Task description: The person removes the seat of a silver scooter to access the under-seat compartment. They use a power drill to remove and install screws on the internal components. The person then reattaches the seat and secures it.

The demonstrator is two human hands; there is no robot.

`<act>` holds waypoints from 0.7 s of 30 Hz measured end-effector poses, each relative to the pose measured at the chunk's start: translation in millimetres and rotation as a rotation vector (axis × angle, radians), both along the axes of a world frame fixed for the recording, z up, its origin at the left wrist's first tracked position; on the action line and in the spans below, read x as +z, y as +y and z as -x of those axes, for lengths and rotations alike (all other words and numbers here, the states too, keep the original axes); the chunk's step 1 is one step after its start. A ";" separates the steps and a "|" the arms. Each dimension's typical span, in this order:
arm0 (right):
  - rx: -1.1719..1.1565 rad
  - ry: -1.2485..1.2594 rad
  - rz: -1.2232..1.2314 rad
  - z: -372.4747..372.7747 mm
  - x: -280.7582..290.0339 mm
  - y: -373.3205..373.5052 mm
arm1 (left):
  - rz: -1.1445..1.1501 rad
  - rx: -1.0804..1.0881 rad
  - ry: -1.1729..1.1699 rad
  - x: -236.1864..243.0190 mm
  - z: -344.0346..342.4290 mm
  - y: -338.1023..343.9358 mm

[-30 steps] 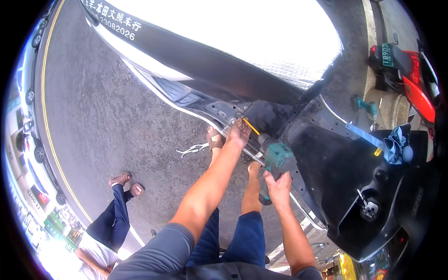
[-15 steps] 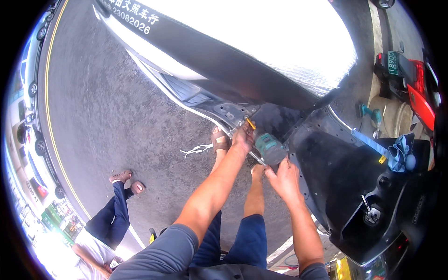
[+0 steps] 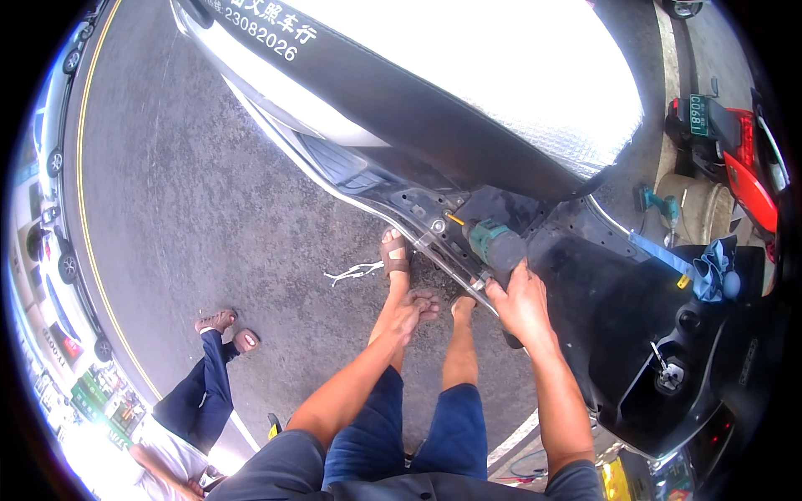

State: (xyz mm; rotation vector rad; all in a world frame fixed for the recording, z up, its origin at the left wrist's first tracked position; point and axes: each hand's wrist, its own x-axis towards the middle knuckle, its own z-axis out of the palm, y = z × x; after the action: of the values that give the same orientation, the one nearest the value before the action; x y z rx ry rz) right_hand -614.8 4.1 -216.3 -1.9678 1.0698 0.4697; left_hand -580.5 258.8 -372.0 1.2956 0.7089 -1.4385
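Note:
My right hand (image 3: 523,306) is wrapped round the handle of a green and dark cordless drill (image 3: 494,245). Its yellow bit (image 3: 454,218) points left, with the tip at the bolted metal bracket (image 3: 424,204) along the scooter's edge. My left hand (image 3: 413,311) hangs away from the drill, above the road and in front of my leg. Its fingers are loosely stretched and nothing shows in them. Above both hands is the scooter's long seat (image 3: 401,92), with a silvery cover (image 3: 518,75) over the top.
Black front bodywork (image 3: 618,309) of the scooter lies to my right, with a key (image 3: 668,376) in it and blue cloth (image 3: 712,271) on top. A second drill (image 3: 664,204) and a red scooter (image 3: 743,179) stand beyond. White strips (image 3: 352,272) lie on the road; a person (image 3: 200,392) is at left.
My left hand has let go near the bit and drawn back toward me. The drill has shifted slightly right and down in my right hand, uncovering the yellow bit.

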 end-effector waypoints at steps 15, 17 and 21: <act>0.091 -0.006 0.030 -2.7 -4.3 -11.8 | 0.090 -0.175 -0.106 9.8 -34.7 14.2; 0.161 -0.042 0.069 0.7 -5.1 -11.8 | 0.091 -0.176 -0.086 18.2 -36.9 4.3; 0.224 -0.111 0.114 8.1 -6.4 -6.9 | -0.016 -0.318 -0.058 33.3 -46.6 -17.2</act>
State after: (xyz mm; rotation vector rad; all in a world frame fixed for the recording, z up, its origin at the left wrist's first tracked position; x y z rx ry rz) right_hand -622.9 -2.8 -222.7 -2.2001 0.8265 0.4202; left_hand -534.0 241.5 -338.7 1.5066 0.4913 -1.6422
